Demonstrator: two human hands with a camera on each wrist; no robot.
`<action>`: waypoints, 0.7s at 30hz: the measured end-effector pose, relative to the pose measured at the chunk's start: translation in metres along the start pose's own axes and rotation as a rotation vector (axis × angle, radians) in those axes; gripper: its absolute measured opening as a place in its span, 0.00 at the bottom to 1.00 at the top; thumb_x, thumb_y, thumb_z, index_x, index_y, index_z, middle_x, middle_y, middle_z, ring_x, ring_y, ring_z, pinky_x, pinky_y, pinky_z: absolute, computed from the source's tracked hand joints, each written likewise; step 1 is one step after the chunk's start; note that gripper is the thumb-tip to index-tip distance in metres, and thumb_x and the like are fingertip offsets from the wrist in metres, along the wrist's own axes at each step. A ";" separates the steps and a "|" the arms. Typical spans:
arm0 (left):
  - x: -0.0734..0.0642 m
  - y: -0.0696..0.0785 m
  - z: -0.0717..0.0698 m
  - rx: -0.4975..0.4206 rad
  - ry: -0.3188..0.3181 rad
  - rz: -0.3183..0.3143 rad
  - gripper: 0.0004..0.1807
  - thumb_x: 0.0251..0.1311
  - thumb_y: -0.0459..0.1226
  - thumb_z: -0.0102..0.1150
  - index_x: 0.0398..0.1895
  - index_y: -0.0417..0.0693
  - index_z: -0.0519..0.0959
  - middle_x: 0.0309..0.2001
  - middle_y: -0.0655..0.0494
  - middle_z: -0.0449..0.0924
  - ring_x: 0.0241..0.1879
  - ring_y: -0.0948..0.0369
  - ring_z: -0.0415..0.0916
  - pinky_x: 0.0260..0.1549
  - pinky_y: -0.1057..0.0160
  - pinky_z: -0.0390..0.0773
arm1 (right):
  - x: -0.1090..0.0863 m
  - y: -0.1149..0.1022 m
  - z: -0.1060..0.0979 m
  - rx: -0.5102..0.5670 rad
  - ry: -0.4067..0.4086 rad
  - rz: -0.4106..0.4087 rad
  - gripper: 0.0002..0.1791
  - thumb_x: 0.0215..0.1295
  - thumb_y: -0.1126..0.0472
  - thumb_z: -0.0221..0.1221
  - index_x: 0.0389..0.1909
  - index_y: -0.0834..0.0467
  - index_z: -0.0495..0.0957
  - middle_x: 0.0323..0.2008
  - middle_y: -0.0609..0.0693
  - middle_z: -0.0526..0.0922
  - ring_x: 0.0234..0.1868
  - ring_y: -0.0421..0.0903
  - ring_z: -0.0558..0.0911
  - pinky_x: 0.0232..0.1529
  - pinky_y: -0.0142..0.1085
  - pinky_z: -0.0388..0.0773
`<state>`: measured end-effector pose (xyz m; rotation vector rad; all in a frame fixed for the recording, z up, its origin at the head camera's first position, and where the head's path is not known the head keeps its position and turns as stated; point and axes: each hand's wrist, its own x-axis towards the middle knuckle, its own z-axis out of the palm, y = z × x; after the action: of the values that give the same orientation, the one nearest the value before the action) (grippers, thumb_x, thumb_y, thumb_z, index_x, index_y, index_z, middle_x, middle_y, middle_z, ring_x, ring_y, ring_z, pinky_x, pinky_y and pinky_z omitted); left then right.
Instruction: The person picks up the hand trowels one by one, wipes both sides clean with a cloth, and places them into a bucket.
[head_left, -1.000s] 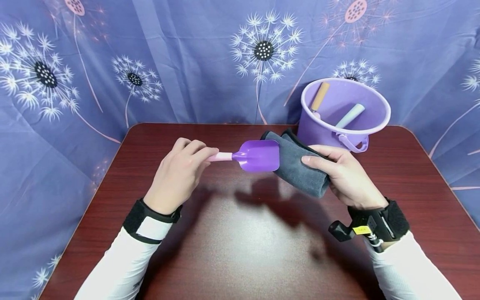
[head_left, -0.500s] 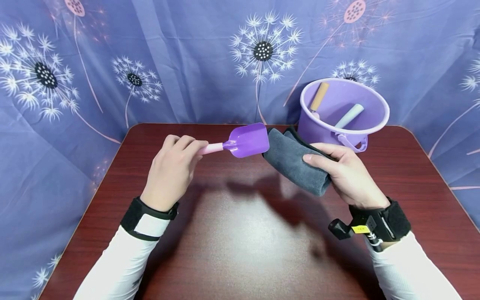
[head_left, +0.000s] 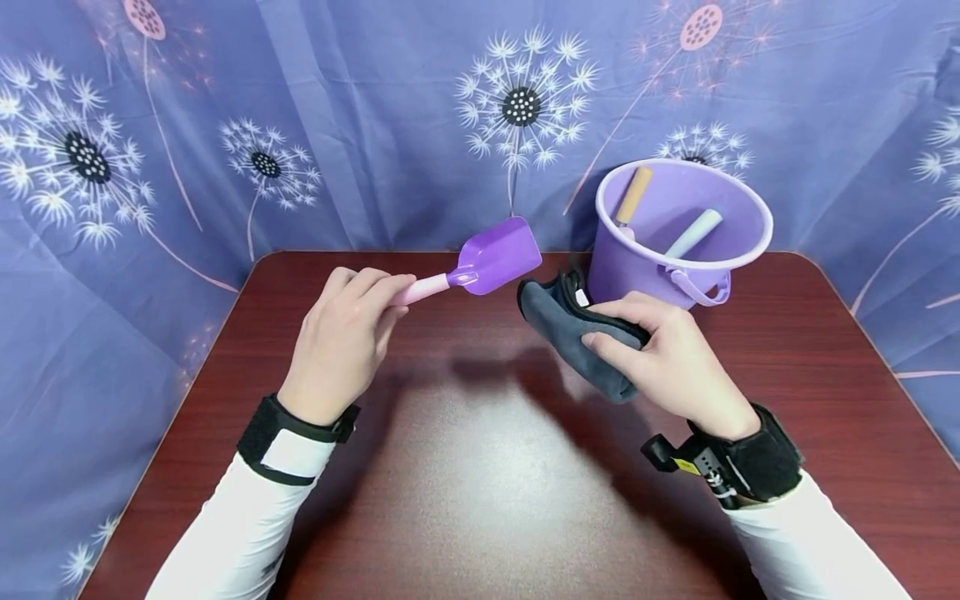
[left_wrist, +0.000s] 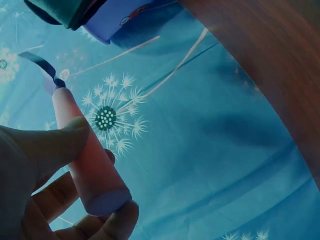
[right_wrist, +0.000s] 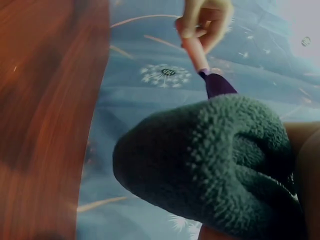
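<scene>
My left hand (head_left: 341, 342) grips the pink handle of a small toy shovel (head_left: 498, 254) above the table. Its purple blade points right and tilts upward; the left wrist view shows thumb and fingers round the handle (left_wrist: 87, 145). In my right hand (head_left: 667, 354) is a folded dark grey cloth (head_left: 581, 337), pinched between thumb and fingers. The cloth fills much of the right wrist view, its plush folds (right_wrist: 215, 160) hiding part of the shovel blade. In the head view a narrow gap separates blade and cloth.
A light purple bucket (head_left: 637, 267) stands at the back right of the dark red wooden table (head_left: 450, 517). Inside it are a tan-handled tool (head_left: 634, 196) and a pale blue handle (head_left: 693, 233). A blue dandelion-print cloth (head_left: 375, 125) hangs behind the table.
My left hand has drawn the shovel leftward off the cloth and tilted its blade up. My right hand has turned the cloth and shifted slightly left. The head view has moved slightly.
</scene>
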<state>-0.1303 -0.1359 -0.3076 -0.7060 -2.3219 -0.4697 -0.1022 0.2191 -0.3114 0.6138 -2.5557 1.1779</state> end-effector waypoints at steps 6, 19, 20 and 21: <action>0.015 0.006 -0.001 -0.007 0.027 0.061 0.14 0.64 0.33 0.63 0.53 0.44 0.82 0.42 0.53 0.80 0.38 0.50 0.69 0.34 0.55 0.74 | -0.003 -0.004 0.004 -0.099 -0.040 -0.074 0.12 0.61 0.59 0.68 0.45 0.44 0.85 0.34 0.35 0.77 0.33 0.32 0.74 0.32 0.28 0.69; 0.068 0.021 -0.001 0.033 -0.015 0.171 0.12 0.67 0.34 0.59 0.51 0.42 0.82 0.38 0.52 0.80 0.35 0.50 0.67 0.35 0.56 0.73 | -0.008 -0.015 0.011 -0.329 -0.120 -0.135 0.13 0.60 0.55 0.64 0.47 0.45 0.85 0.33 0.33 0.71 0.29 0.34 0.71 0.31 0.31 0.70; 0.073 0.022 0.000 0.032 -0.025 0.175 0.11 0.68 0.34 0.59 0.51 0.42 0.82 0.38 0.52 0.79 0.35 0.50 0.66 0.35 0.56 0.73 | -0.009 -0.015 0.011 -0.335 -0.123 -0.136 0.13 0.60 0.55 0.64 0.47 0.45 0.85 0.33 0.33 0.71 0.28 0.34 0.71 0.31 0.31 0.70; 0.078 0.023 0.001 0.034 -0.035 0.183 0.11 0.68 0.34 0.59 0.51 0.42 0.82 0.38 0.51 0.79 0.35 0.50 0.66 0.35 0.56 0.72 | -0.009 -0.016 0.011 -0.341 -0.126 -0.138 0.13 0.60 0.55 0.64 0.47 0.45 0.85 0.33 0.33 0.70 0.28 0.33 0.71 0.31 0.31 0.70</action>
<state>-0.1666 -0.0891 -0.2521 -0.9066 -2.2657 -0.3367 -0.0874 0.2038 -0.3117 0.7839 -2.6795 0.6559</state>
